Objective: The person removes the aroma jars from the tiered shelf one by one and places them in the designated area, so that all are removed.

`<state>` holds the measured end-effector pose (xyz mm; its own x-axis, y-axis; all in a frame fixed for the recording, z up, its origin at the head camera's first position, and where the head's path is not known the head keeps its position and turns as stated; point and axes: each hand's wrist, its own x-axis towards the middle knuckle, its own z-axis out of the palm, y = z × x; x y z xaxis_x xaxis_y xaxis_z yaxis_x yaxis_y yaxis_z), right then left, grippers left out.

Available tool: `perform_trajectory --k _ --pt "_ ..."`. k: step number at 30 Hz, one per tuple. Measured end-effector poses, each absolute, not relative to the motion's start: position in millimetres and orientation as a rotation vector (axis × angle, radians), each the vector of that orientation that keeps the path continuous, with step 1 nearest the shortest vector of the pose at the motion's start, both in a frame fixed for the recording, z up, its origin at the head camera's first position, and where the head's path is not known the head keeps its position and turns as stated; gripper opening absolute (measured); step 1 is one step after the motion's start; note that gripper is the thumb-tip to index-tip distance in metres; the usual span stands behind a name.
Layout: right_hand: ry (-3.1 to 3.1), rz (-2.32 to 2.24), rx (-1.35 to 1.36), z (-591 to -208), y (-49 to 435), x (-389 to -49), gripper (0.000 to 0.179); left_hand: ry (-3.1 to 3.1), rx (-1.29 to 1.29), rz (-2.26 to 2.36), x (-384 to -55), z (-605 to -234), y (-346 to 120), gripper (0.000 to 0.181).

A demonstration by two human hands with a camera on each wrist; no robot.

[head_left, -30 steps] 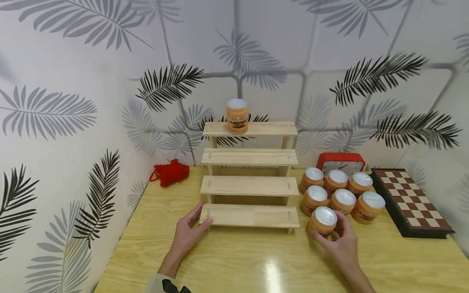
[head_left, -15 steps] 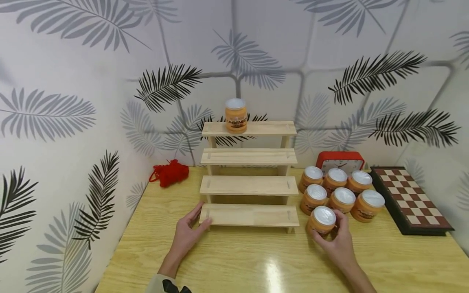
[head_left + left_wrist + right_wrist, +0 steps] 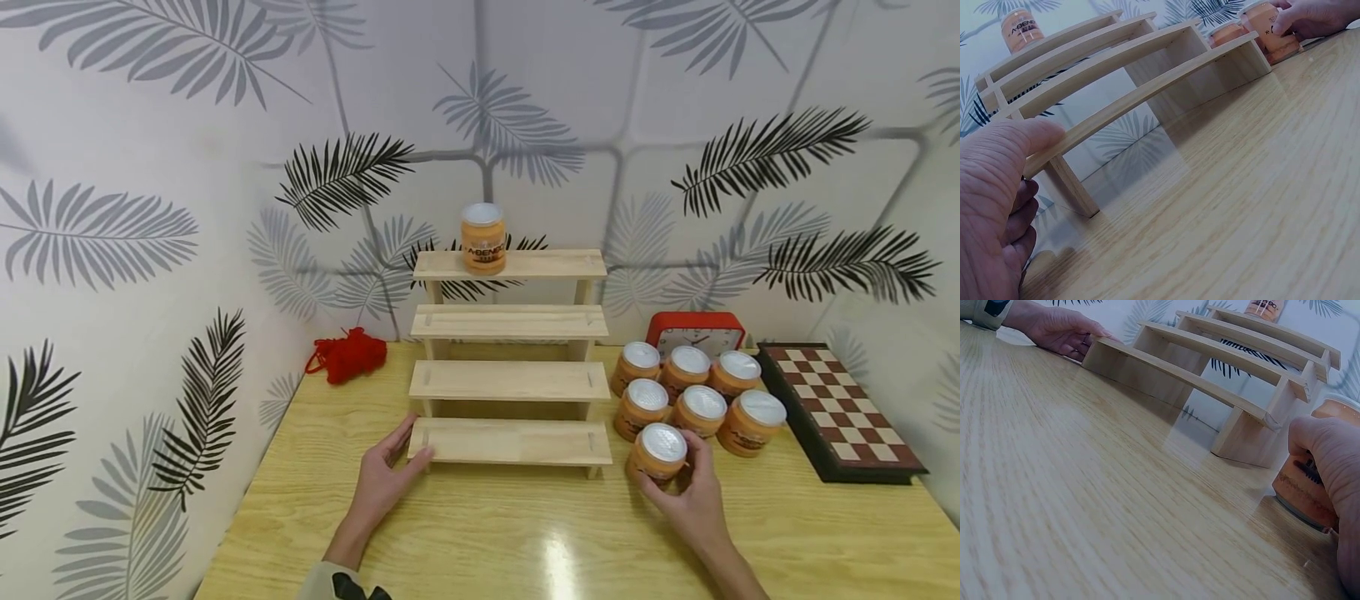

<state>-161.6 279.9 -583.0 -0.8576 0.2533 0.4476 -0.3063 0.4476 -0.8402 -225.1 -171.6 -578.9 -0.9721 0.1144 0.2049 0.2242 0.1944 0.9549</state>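
A four-step wooden display stand (image 3: 510,381) stands in the middle of the table. My left hand (image 3: 386,475) grips the left end of its lowest step; in the left wrist view the thumb lies on top and the fingers curl below. On the right, my right hand (image 3: 693,492) holds an orange can (image 3: 660,454) with a silvery lid, thumb in front and fingers round the far side. Whether this can touches the table is hard to tell. Another orange can (image 3: 483,239) sits upright on the top step, left of its middle.
Behind my right hand several more orange cans (image 3: 643,408) stand in two rows. A red clock (image 3: 697,333) is behind them, and a checkered board (image 3: 840,408) lies to their right. Red yarn (image 3: 348,354) lies left of the stand. A patterned wall rises behind.
The right hand and its can have shifted very slightly left over the second. My left hand keeps its grip on the stand.
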Motion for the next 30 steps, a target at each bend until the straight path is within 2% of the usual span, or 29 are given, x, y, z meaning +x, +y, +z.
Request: perform_trajectory --k 8,11,19,30 --pt "-2.055 1.401 0.071 -546 258 -149 0.079 -2.352 -0.332 -1.925 -222 -577 -173 0.07" --pt "-1.992 1.397 0.123 -548 258 -151 0.077 -2.348 -0.335 -1.929 -223 -577 -174 0.07" --pt "-1.998 1.415 0.094 -561 274 -160 0.084 -2.358 -0.354 -1.924 -226 -577 -173 0.071" --pt "-2.039 1.413 0.27 -512 280 -175 0.087 -2.37 -0.324 -1.926 -226 -579 -173 0.071"
